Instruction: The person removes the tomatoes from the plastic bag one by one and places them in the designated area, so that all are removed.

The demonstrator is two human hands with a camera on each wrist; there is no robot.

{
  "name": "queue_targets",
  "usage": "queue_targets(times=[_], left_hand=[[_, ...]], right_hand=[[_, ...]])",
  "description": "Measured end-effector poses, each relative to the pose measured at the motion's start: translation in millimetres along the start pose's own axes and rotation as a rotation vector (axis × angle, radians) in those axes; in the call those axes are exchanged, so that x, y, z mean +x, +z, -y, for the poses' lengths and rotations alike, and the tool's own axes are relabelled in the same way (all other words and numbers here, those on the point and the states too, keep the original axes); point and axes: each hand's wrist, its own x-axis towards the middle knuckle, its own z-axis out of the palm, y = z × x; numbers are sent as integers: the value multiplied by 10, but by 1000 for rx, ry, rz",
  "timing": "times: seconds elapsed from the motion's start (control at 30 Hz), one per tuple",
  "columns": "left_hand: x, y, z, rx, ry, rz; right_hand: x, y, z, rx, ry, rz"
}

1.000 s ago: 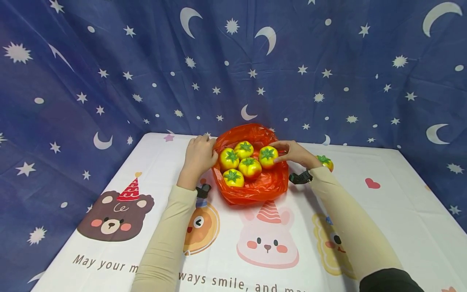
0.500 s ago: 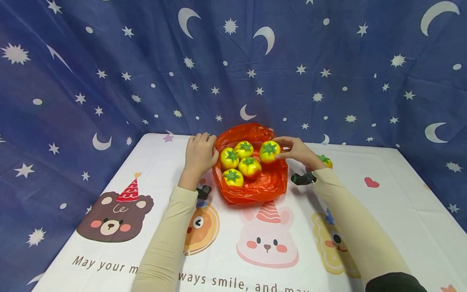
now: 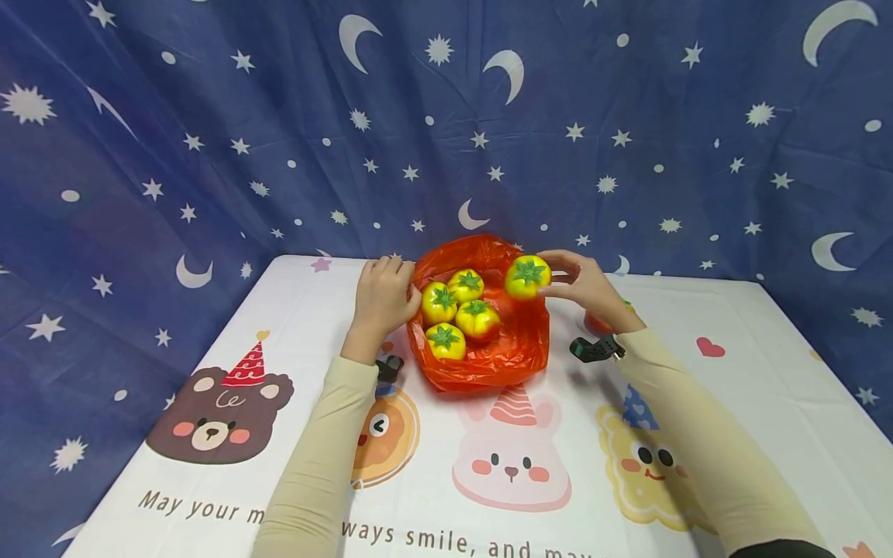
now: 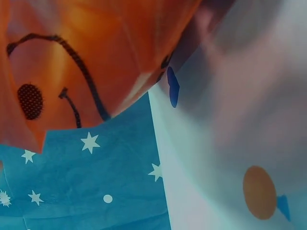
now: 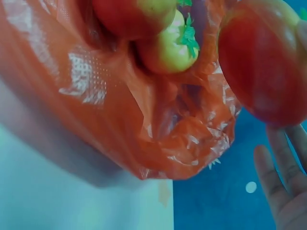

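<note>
A red plastic bag [image 3: 513, 353] stands with its mouth open, and several yellow-and-red tomatoes with green leafy tops, one of them a tomato [image 3: 446, 341] near the front, sit inside. My left hand [image 3: 382, 298] grips the bag's left rim, its fingertips partly hidden there. In my right hand [image 3: 582, 285], between thumb and fingers, is another tomato [image 3: 527, 277], over the bag's back right rim. The right wrist view shows the red underside of this held tomato [image 5: 264, 67] beside the bag's crumpled edge. In the left wrist view, the bag [image 4: 115, 43] fills the upper left.
One more tomato [image 3: 598, 324] lies on the table to the right of the bag, mostly behind my right wrist. The white tablecloth [image 3: 781, 395] carries printed cartoon animals and lettering. A blue star-and-moon curtain [image 3: 593, 93] hangs right behind the table.
My right hand has lifted the tomato out of the right side of the bag, moving up and to the right. The left hand has stayed at the rim.
</note>
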Motion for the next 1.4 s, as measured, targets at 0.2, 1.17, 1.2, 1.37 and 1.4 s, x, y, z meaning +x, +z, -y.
queue_targets(times=[0.2, 1.17, 1.2, 1.37, 1.4], left_hand=[[-11, 0, 11, -7, -4, 23], [-12, -8, 36, -46, -58, 81], [-11, -9, 35, -46, -58, 81], [-8, -3, 31, -48, -56, 81], [-7, -1, 30, -49, -55, 80]], right_hand=[[-133, -117, 30, -48, -18, -39], [-657, -812, -107, -159, 30, -182], [-679, -835, -117, -162, 34, -186], [-772, -945, -173, -199, 59, -205], [-789, -967, -182, -206, 62, -209]])
